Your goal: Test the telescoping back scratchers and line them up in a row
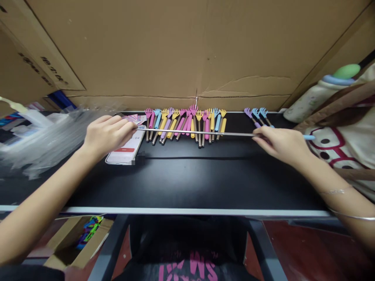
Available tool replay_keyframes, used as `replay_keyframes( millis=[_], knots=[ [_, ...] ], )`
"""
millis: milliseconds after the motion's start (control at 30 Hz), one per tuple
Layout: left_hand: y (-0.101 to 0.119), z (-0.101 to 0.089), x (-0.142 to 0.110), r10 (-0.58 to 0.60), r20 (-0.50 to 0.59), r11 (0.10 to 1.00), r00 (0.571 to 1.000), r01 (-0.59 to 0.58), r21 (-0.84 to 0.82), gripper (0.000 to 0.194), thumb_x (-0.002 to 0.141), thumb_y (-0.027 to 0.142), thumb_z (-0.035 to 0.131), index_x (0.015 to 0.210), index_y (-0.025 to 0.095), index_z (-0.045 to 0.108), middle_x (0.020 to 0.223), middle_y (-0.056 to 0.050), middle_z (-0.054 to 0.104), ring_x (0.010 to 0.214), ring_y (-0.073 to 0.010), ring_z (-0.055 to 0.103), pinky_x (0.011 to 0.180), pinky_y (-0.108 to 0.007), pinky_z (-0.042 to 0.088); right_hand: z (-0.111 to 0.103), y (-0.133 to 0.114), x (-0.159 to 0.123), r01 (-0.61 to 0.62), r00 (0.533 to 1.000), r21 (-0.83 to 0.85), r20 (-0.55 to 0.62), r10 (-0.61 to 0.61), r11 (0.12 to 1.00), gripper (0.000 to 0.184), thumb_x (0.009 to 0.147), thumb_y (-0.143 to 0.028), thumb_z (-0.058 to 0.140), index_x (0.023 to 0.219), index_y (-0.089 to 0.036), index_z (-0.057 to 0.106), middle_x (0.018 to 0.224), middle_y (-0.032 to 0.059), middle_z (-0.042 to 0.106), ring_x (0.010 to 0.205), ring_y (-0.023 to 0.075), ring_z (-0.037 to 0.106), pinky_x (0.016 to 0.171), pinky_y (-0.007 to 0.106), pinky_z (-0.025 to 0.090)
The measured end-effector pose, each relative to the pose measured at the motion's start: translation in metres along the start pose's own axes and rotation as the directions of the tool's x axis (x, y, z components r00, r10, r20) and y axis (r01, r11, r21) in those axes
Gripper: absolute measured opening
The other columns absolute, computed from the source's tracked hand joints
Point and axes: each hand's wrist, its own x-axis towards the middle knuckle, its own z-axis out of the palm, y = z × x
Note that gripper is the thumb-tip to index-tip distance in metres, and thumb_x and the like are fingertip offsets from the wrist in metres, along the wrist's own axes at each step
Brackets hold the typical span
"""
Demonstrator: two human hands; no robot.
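Rod, thin, silvery, blue-ended, left hand and right hand curled round it.

Rod: left tip apparently hidden

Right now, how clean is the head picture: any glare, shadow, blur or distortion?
Head view: soft glare on the black table; thin dark line below the rod, probably its shadow; plastic at left looks smeared; bottle at right tilts outward, perhaps lens distortion; blocky pixels by the phone.
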Motion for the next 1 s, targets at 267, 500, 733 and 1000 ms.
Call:
replay_keyframes(
  millis=[267, 500, 733, 1000],
  knots=[
    [0.066, -0.021, 0.049, 0.021, -0.08, 0.966, 0.997, -0.041, -0.257, 0.024, 0.098, 0.03, 0.046, 0.097, 0.02, 0.067, 0.078, -0.004, 0.07, 0.073, -0.0186, 0.064, 0.062, -0.03, 0.04, -0.008, -0.065, 0.028, 0.145, 0.983, 0.094, -0.13, -0.133, 0.985, 0.033, 0.1, -0.034, 0.035, 0.099, -0.021, 0.066, 0.085, 0.0032, 0.074, 0.066, 0.0167, 0.066, 0.055, 0.027, 0.032],
    [0.104, -0.019, 0.076, 0.031, -0.189, 0.93, 0.981, -0.098, -0.355, 0.026, 0.1, 0.027, 0.046, 0.084, 0.02, 0.065, 0.063, 0.001, 0.067, 0.058, -0.0129, 0.06, 0.053, -0.027, 0.03, -0.004, -0.085, 0.035, 0.182, 0.974, 0.018, -0.141, -0.177, 0.983, 0.042, 0.101, -0.043, 0.033, 0.084, -0.022, 0.064, 0.068, 0.0016, 0.071, 0.054, 0.0149, 0.059, 0.049, 0.027, 0.022],
    [0.1, -0.017, 0.077, 0.058, -0.194, 0.935, 0.979, -0.121, -0.332, 0.031, 0.1, 0.027, 0.044, 0.073, 0.02, 0.058, 0.054, 0.003, 0.063, 0.049, -0.0113, 0.055, 0.053, -0.028, 0.028, -0.012, -0.078, 0.037, 0.185, 0.982, -0.015, -0.039, -0.186, 0.983, 0.047, 0.101, -0.043, 0.03, 0.073, -0.022, 0.061, 0.058, 0.0028, 0.065, 0.052, 0.0144, 0.056, 0.054, 0.027, 0.023],
    [0.077, -0.003, 0.056, 0.037, -0.093, 0.941, 0.995, -0.066, -0.331, 0.034, 0.1, 0.032, 0.041, 0.073, 0.02, 0.058, 0.053, 0.001, 0.062, 0.046, -0.0124, 0.053, 0.053, -0.028, 0.027, -0.002, -0.034, 0.018, 0.11, 0.994, -0.067, -0.02, -0.112, 0.992, 0.05, 0.1, -0.043, 0.028, 0.071, -0.021, 0.061, 0.058, 0.0045, 0.064, 0.052, 0.0164, 0.054, 0.054, 0.028, 0.024]
  ],
)
